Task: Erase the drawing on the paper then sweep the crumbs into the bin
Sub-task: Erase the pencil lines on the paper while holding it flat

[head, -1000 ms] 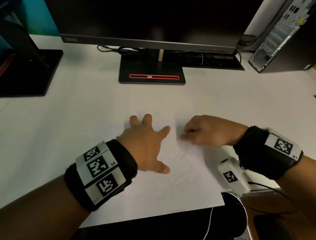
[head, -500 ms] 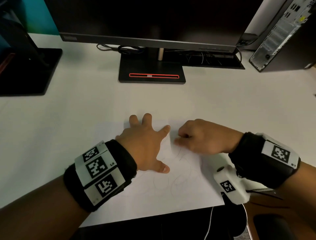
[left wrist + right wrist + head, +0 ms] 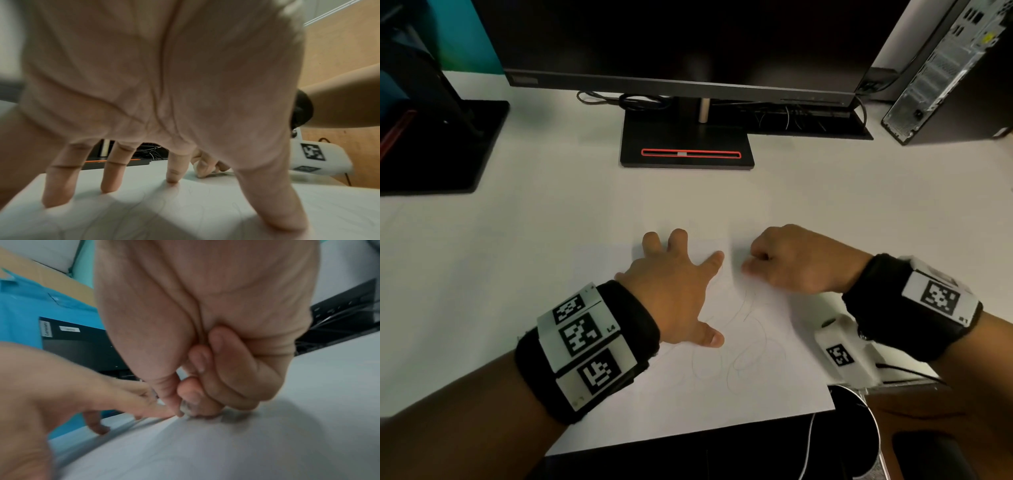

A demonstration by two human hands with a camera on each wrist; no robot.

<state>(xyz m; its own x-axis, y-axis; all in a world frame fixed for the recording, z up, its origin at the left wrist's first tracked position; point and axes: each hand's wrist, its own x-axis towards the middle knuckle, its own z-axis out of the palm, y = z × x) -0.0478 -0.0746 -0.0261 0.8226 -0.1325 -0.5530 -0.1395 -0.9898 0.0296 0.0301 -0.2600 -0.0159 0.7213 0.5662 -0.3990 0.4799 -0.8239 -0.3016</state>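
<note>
A white sheet of paper (image 3: 722,411) lies at the desk's front edge with faint pencil loops (image 3: 746,356) drawn on it. My left hand (image 3: 681,291) is spread flat and its fingertips (image 3: 171,179) press down on the sheet (image 3: 205,211). My right hand (image 3: 791,263) is curled just right of the left index finger. It pinches a small pale eraser (image 3: 186,407) against the paper (image 3: 226,451). In the head view the fingers hide the eraser. The left wrist view shows a sliver of the eraser (image 3: 214,172). A dark round bin (image 3: 856,428) stands below the desk's front right corner.
A monitor with a black base (image 3: 686,150) stands at the back centre, with cables behind it. A second black stand (image 3: 438,147) is at the back left. A computer tower (image 3: 945,68) occupies the back right. The desk edge runs just under the paper.
My right hand slid left and nearer along the paper, then back right and away. The left hand has stayed planted on the sheet.
</note>
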